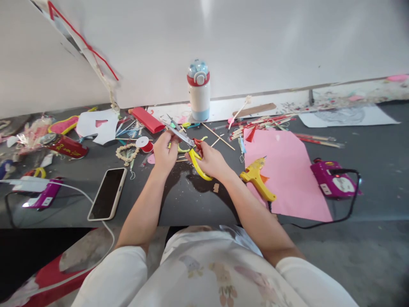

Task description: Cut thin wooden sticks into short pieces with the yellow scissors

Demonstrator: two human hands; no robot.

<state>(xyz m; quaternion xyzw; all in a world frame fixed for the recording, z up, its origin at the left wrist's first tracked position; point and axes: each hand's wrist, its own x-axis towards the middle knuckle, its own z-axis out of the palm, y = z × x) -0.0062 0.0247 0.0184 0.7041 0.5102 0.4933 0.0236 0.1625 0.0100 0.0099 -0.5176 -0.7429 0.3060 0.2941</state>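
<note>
Yellow-handled scissors [189, 141] sit mid-table in my right hand [211, 163], fingers curled through the loops, blades pointing far-left. My left hand [164, 152] is pinched shut at the blades; on what, I cannot tell. Glue gun [257, 179] on pink paper [289, 170] lies right, phone [108, 194] near left

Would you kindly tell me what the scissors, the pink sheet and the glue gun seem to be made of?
The scissors: grey blades with a bright sheen, likely metal; glossy yellow handles, probably plastic. The pink sheet: thin, flat and matte with straight cut edges, so paper or thin card. The glue gun: smooth moulded yellow body, probably plastic.
</note>
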